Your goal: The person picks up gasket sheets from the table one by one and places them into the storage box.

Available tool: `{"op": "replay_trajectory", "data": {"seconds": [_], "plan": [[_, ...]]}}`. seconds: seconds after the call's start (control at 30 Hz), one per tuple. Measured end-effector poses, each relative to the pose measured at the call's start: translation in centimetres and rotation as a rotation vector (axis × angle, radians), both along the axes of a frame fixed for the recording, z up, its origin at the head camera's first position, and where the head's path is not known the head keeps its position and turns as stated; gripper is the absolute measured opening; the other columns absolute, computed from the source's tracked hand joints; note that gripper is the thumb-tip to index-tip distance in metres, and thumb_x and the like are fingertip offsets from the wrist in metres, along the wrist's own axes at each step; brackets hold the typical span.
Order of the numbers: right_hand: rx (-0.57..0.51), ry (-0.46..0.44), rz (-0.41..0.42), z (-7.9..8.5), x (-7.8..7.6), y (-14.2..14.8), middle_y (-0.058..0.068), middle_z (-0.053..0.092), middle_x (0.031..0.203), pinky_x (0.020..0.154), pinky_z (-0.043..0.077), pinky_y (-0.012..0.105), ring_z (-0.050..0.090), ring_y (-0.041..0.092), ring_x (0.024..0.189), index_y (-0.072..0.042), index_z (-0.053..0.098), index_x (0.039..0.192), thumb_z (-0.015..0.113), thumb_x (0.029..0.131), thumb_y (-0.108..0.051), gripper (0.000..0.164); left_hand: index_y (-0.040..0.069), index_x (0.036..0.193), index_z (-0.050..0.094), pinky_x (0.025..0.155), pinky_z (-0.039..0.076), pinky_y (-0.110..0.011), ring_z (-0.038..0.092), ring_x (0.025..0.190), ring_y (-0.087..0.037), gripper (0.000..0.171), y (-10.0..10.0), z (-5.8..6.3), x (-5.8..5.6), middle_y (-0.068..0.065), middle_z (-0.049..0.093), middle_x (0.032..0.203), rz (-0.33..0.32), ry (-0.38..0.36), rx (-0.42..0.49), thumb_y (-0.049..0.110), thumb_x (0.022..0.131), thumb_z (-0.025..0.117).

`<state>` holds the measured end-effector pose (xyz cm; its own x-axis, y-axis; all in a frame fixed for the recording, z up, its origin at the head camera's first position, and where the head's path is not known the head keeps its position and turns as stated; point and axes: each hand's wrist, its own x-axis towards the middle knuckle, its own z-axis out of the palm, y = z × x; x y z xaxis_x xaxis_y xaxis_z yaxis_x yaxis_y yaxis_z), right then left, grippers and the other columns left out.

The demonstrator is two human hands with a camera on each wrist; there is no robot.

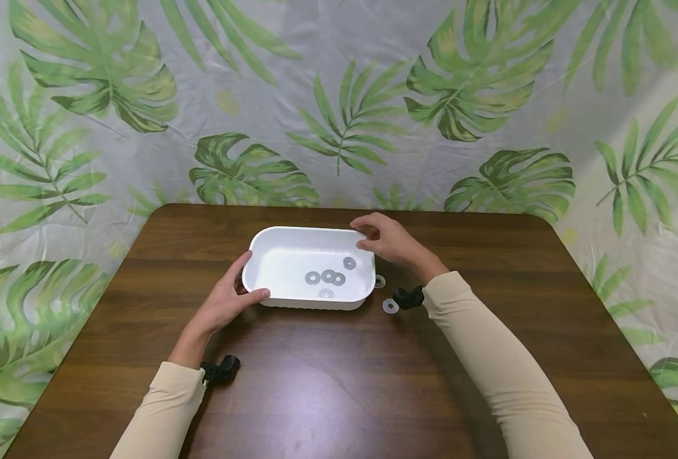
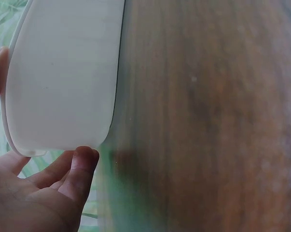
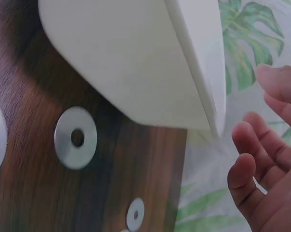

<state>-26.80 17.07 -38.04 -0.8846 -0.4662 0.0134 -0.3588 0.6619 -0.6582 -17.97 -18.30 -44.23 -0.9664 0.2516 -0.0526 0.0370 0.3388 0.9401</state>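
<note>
A white plastic tub [image 1: 310, 304] with rounded corners stands on the wooden table, and several flat metal washers [image 1: 312, 278] lie inside it toward the right. My left hand [image 1: 226, 290] grips the tub's left end, thumb along the front rim and fingers at the side; the left wrist view shows fingertips [image 2: 86, 153] against the end wall. At the far right corner, my right hand [image 1: 387, 239] hovers by the rim, its fingers loosely bent with nothing between them. Just right of the tub, a washer [image 1: 390, 306] and another washer [image 1: 379, 281] lie on the table.
In the right wrist view, a washer [image 3: 75, 137] and a smaller-looking washer [image 3: 135, 214] lie beside the tub. The dark brown table [image 1: 339, 382] ends at the back against a leaf-patterned cloth [image 1: 350, 127]. Each wrist carries a black camera [image 1: 222, 370].
</note>
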Motion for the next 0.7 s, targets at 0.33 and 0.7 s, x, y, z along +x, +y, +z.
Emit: {"op": "replay_trajectory", "data": {"seconds": [0.33, 0.7], "plan": [[0.009, 0.048, -0.021, 0.0, 3.2, 4.3, 0.013, 0.057, 0.133, 0.089, 0.05, 0.047, 0.061, 0.029, 0.104, -0.01, 0.059, 0.133, 0.066, 0.095, -0.015, 0.039, 0.007, 0.16, 0.01, 0.085, 0.041, -0.009, 0.05, 0.129, -0.04, 0.093, 0.0, -0.1, 0.0, -0.028, 0.035, 0.153, -0.002, 0.006, -0.012, 0.014, 0.09, 0.072], [0.042, 0.054, -0.004, -2.0, 6.8, 7.8, 0.017, 0.064, 0.124, 0.077, 0.051, 0.036, 0.062, 0.022, 0.092, -0.004, 0.062, 0.126, 0.07, 0.091, -0.01, 0.036, 0.007, 0.16, 0.01, 0.085, 0.041, -0.01, 0.051, 0.126, -0.038, 0.093, 0.0, 0.2, 0.1, -0.028, 0.037, 0.151, 0.001, 0.003, -0.011, 0.015, 0.09, 0.072]]}}
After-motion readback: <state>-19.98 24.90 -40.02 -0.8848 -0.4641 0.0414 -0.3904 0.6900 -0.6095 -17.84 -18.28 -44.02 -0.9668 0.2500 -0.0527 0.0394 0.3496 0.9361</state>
